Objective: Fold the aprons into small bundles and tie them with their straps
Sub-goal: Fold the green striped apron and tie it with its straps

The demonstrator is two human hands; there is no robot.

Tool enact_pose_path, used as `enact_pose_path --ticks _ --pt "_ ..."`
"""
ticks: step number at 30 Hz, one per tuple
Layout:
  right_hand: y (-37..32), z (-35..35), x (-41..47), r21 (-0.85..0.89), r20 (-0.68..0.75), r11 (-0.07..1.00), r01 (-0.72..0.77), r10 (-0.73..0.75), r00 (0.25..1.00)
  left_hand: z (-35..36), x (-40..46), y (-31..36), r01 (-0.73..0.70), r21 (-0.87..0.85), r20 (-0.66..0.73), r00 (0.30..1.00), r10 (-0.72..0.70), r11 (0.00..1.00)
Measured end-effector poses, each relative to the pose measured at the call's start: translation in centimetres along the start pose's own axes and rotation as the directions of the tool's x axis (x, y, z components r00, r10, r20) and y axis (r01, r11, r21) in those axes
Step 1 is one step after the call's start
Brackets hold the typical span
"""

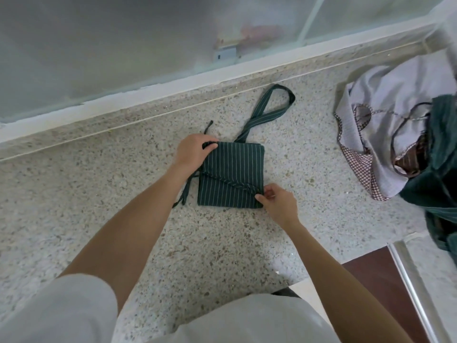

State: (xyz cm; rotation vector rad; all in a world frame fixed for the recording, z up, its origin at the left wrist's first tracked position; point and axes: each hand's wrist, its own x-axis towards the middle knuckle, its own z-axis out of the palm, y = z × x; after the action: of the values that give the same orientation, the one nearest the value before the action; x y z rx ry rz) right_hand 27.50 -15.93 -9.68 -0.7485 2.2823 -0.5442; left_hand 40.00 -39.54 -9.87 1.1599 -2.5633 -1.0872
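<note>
A dark green apron with thin white stripes [235,167] lies folded into a small square on the speckled stone counter [123,194]. Its neck loop [269,107] stretches away toward the window. A thin strap [230,183] crosses the square diagonally. My left hand [193,152] grips the strap at the square's upper left corner, and loose strap ends [184,194] trail beside my wrist. My right hand [277,201] pinches the strap at the lower right corner.
A heap of other aprons sits at the right: a pale grey one with checked trim [378,134] and a dark green one [442,169]. A frosted window [123,40] runs along the back. The counter ends at the lower right by a metal rail [415,288].
</note>
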Motion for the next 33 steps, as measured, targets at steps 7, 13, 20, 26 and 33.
enact_pose_path --ticks 7,13,20,26,33 --pt "0.6 0.0 -0.1 -0.428 -0.112 0.732 0.530 -0.624 0.773 0.8 -1.6 0.7 -0.256 0.224 -0.072 0.958 0.278 0.940" --pt "1.9 -1.4 2.7 -0.609 0.360 0.376 0.698 -0.654 0.666 1.8 -8.7 -1.1 -0.412 0.406 0.160 0.911 0.380 0.816" --pt "0.5 -3.1 4.5 -0.558 0.491 0.217 0.801 -0.692 0.529 1.8 -10.2 -3.1 -0.399 0.449 0.257 0.915 0.311 0.800" --pt "-3.5 -4.9 5.3 -0.160 0.281 0.854 0.495 -0.441 0.852 -0.2 -8.6 -1.0 -0.029 0.054 0.120 0.993 0.022 0.998" --pt "-5.6 -2.3 8.4 -0.269 -0.015 0.956 0.120 -0.129 0.992 1.9 -5.4 0.1 0.429 -0.214 -0.170 0.868 -0.466 0.878"
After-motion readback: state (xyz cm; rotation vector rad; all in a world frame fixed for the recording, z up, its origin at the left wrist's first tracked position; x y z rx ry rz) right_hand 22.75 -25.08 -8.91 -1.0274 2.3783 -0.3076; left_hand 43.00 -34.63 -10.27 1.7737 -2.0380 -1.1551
